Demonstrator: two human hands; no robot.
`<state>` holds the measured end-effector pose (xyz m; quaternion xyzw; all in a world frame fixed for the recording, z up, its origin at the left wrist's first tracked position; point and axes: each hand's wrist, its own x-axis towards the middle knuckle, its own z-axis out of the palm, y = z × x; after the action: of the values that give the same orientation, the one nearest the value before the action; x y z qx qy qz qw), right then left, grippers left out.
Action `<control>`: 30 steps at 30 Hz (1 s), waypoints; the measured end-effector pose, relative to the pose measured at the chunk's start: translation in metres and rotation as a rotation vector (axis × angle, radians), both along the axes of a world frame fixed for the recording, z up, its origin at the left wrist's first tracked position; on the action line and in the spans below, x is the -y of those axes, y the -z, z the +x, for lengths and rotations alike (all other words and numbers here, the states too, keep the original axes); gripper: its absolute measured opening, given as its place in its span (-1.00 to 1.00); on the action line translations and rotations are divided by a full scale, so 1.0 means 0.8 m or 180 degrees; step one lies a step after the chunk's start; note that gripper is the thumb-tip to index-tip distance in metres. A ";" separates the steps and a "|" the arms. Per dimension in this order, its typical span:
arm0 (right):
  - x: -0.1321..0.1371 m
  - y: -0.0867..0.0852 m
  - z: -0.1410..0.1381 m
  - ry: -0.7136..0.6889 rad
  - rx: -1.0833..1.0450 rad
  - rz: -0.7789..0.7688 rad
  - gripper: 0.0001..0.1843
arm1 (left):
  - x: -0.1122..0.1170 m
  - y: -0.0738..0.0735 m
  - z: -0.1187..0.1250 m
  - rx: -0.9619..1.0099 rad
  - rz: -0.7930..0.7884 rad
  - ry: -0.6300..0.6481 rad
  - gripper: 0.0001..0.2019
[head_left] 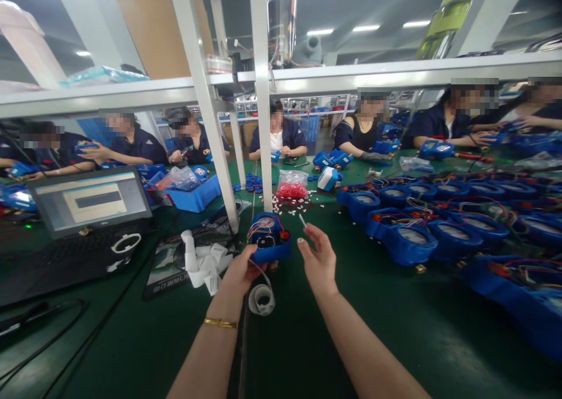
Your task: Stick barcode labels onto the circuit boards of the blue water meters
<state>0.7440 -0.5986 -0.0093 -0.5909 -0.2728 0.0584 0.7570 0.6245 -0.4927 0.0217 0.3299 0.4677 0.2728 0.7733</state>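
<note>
My left hand (246,271) grips a blue meter housing (277,252) by its near left side. Coloured wires and a black part show in its open top. A thin strip runs from beside my left fingers down to a white roll of label tape (262,300) on the table. To the right of the housing and apart from it, my right hand (321,260) is raised, holding a small white strip (302,221) at the index fingertip. The thumb lies below, with a white spot at its tip that I cannot make out.
A laptop (90,205) and crumpled white backing paper (206,261) are at left. Several wired blue meters (410,238) fill the right. Ahead lie a bag of red parts (293,186), scattered white bits and a shelf post (262,94). Several co-workers sit opposite.
</note>
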 end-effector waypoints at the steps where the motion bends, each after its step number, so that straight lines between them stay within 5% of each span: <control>1: 0.007 -0.007 0.001 0.0001 0.0022 0.0038 -0.71 | 0.006 -0.003 0.000 0.0040 -0.0063 0.0011 -0.89; 5: 0.025 -0.029 -0.006 -0.0284 0.0156 0.0029 -0.82 | 0.029 -0.016 0.001 0.0261 -0.0305 -0.0039 -0.81; 11: 0.025 -0.041 -0.024 -0.0347 0.0790 -0.0623 -0.90 | 0.051 -0.024 0.006 0.0606 -0.0521 -0.0086 -0.84; 30: 0.005 -0.035 -0.022 0.0140 0.0912 -0.0719 -0.93 | 0.052 -0.026 0.014 0.0669 -0.0461 -0.0168 -0.80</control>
<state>0.7263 -0.6023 0.0186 -0.6802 -0.3565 -0.0127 0.6403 0.6353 -0.5345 0.0425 0.2303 0.4112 0.2917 0.8324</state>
